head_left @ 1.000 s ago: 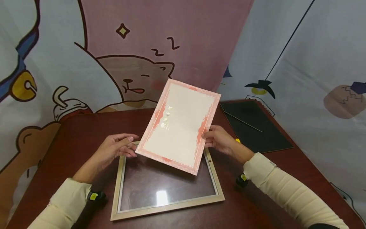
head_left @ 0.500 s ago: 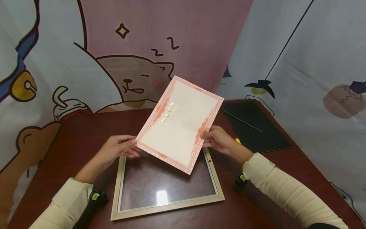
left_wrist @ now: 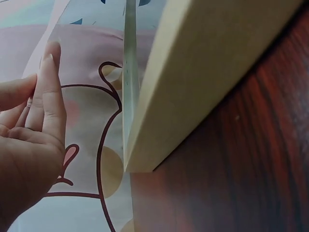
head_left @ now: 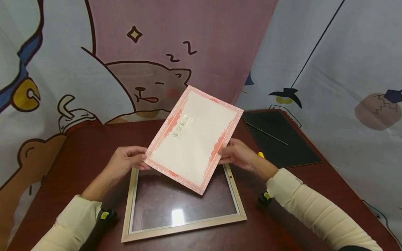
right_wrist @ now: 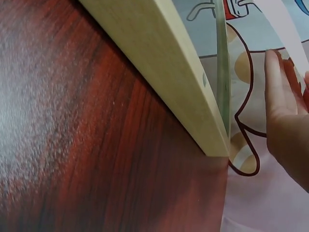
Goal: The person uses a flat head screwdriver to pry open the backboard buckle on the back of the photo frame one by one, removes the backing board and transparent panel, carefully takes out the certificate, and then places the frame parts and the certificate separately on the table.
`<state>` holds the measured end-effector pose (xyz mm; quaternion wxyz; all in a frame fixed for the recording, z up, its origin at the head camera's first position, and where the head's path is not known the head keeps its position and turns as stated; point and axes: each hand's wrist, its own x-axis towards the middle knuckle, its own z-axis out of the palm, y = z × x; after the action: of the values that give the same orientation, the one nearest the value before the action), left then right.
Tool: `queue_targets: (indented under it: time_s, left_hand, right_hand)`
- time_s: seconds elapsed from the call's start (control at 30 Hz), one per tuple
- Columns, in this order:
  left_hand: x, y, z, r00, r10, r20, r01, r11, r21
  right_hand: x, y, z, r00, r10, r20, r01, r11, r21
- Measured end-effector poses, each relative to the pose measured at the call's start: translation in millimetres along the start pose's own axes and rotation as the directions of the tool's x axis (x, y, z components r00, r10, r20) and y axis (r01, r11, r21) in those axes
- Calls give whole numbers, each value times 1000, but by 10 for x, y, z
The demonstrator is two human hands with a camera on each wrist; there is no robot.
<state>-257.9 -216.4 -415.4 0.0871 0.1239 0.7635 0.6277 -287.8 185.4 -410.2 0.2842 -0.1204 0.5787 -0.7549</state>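
Observation:
A certificate [head_left: 201, 139] with a pink and red border and gold lettering is held up at a slant in the head view. My left hand [head_left: 127, 160] pinches its lower left corner between thumb and fingers. On the opposite long edge, my right hand [head_left: 237, 154] grips the border, thumb on the printed face. Beneath the sheet lies a pale wooden picture frame [head_left: 185, 228] with a clear pane, its far side hidden by the certificate. Both wrist views show the frame's side close by, with the left hand [left_wrist: 36, 125] and right hand [right_wrist: 285, 111] at the sheet's edge.
A dark backing board [head_left: 282, 139] with a thin stick [head_left: 267, 133] on it lies at the right rear of the reddish-brown table [head_left: 91, 146]. Something small and yellow [head_left: 261, 154] shows behind the right wrist. A cartoon-printed cloth [head_left: 220, 45] hangs behind the table.
My left hand has come to the certificate's corner and taken hold of it. The sheet has turned slightly clockwise and shifted a little left. The picture frame has stayed in place.

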Motion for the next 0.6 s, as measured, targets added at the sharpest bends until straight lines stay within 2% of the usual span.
queue_targets:
  time_s: [0.17,0.37,0.47,0.6]
  left_hand:
    - [-6,-18,-20,999,33,2,-33,999,5]
    - [-22,-67,-63,999,27,38,-27,1000,2]
    - [-26,-87,-89,999,22,45,-23,1000,19]
    - [-25,-100,-118,999,8,52,-11,999,52]
  right_hand:
    - [-10,-43,-80,996,-39,-75,41,999,28]
    - [-38,-139,-201,983,-79,-164,98,989,109]
    - [-68,-174,-247,980,-60,-187,80,992,98]
    - [-93,-191,-294,981,-22,-194,29,999,34]
